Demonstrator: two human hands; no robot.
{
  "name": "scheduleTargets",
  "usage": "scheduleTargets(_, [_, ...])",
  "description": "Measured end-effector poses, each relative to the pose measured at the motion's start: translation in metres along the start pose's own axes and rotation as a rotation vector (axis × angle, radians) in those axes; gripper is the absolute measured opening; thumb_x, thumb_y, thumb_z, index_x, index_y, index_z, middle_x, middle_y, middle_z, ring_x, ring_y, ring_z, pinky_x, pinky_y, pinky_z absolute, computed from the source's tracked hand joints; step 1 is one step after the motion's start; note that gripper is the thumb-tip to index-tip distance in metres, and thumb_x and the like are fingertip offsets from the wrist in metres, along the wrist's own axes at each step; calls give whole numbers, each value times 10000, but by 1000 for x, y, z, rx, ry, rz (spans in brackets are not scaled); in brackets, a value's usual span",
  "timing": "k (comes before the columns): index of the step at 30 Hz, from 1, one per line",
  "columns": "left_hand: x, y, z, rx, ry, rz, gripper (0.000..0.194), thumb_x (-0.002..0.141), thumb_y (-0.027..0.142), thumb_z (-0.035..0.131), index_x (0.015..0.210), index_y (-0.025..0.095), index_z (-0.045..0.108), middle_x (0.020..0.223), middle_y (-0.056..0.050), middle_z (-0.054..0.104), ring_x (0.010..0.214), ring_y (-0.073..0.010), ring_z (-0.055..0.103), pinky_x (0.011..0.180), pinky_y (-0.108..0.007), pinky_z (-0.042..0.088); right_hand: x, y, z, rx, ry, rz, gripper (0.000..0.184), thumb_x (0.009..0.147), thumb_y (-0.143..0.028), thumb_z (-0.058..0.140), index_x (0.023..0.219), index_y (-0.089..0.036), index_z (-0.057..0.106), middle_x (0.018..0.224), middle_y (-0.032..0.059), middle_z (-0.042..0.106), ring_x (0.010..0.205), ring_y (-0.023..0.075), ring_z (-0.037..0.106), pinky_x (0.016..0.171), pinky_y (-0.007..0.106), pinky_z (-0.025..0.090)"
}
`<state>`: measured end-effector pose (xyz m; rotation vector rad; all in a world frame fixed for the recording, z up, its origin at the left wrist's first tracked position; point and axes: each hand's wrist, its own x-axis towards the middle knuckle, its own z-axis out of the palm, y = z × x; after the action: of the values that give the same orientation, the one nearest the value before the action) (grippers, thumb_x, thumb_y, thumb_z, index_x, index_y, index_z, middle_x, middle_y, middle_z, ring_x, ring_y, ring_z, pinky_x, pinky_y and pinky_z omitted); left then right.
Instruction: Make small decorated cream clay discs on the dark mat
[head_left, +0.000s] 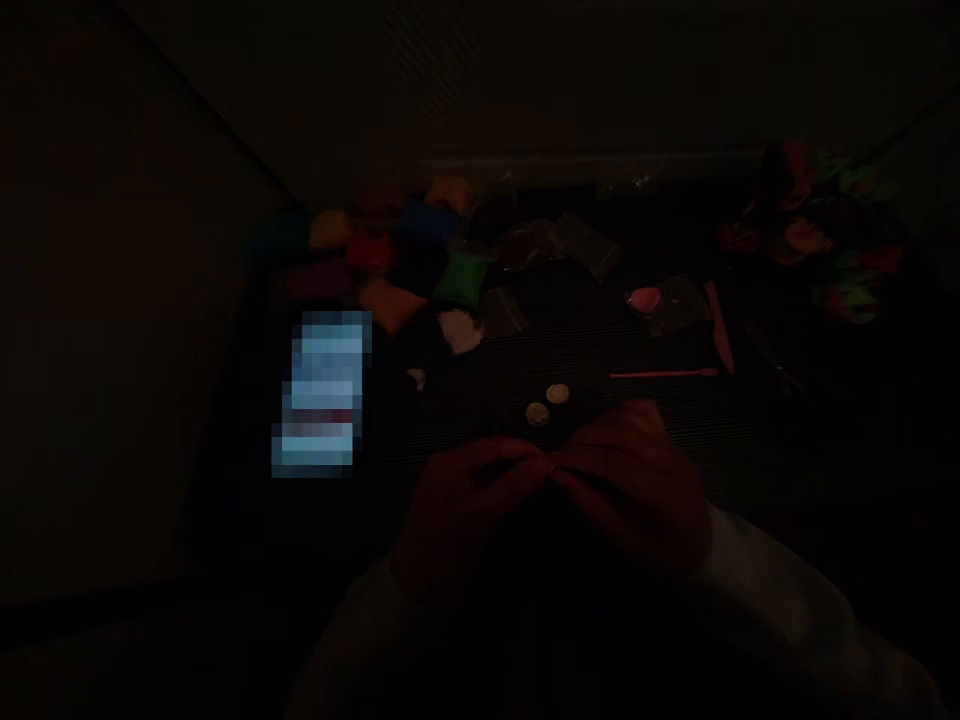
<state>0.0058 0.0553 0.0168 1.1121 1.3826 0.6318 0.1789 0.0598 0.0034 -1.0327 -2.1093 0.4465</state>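
Note:
The scene is very dark. My left hand [461, 505] and my right hand [637, 480] meet at their fingertips low in the middle, fingers curled and pinched together; whatever lies between them is too dark to make out. Just beyond the fingertips lie two small pale round pieces [547, 404] on the dark mat [675, 420]. White sleeves cover both wrists.
A lit phone screen [322, 392] glows at the left. Several coloured bags [390, 265] sit behind it, with clear plastic bags [577, 245], a white lump [460, 330] and a pink lump [645, 298]. Thin pink stick tools [664, 373] lie right. A colourful heap [825, 240] fills the far right.

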Motion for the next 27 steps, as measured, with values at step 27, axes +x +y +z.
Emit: scheduleTargets(27, [9, -14, -21, -34, 266, -69, 81, 688, 299, 639, 705, 237, 688, 683, 26, 688, 617, -114, 608, 540, -186, 454, -2, 15, -10, 1089, 117, 726, 9, 767, -242, 596, 760, -246, 594, 684, -23, 612, 665, 124, 550, 627, 281, 445])
